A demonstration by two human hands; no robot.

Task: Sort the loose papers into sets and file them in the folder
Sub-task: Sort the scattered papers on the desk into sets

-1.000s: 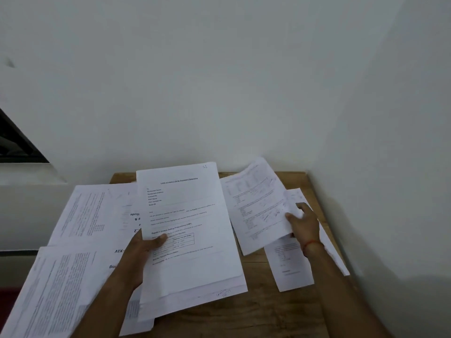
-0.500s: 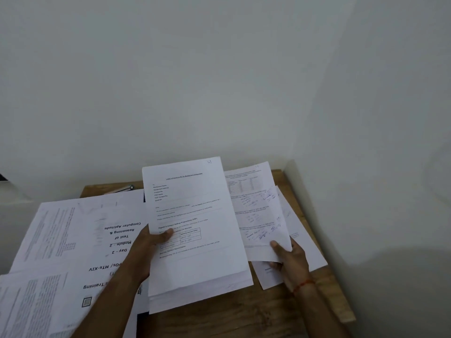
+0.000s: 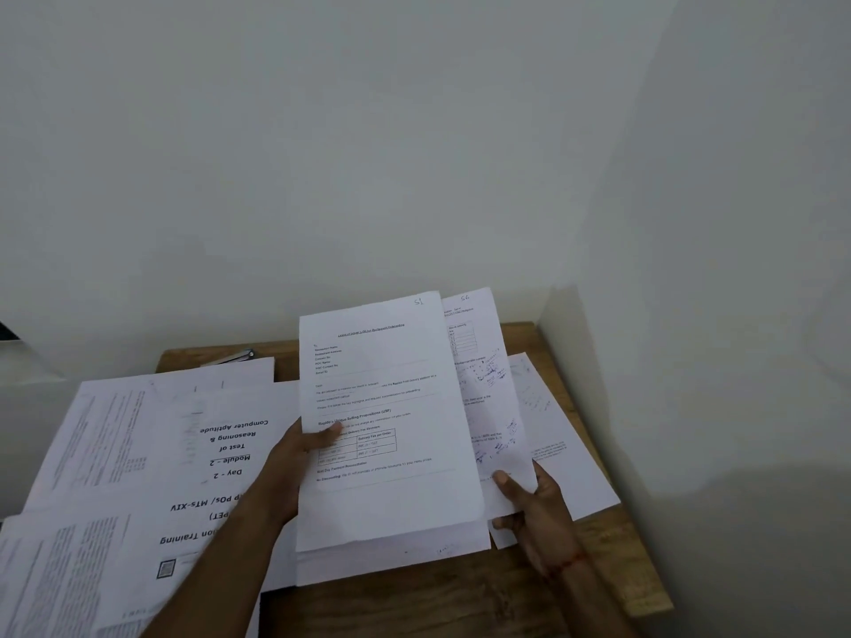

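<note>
1. Nearest, left of the left hand (image 3: 294, 462): printed papers (image 3: 184, 453) spread flat on the worktop (image 3: 460, 600).
2. Gripped in the left hand, thumb on top: a stack of sheets (image 3: 387, 407), tilted up.
3. Pinched by its near corner in the right hand (image 3: 539, 508): a handwritten sheet (image 3: 488, 393), now tucked behind the stack's right edge, closer than half a second ago.
4. Under the right hand: another sheet (image 3: 566, 435), lying flat.
5. Farthest, beyond the left hand: a metal clip (image 3: 241, 355), partly hidden.
</note>
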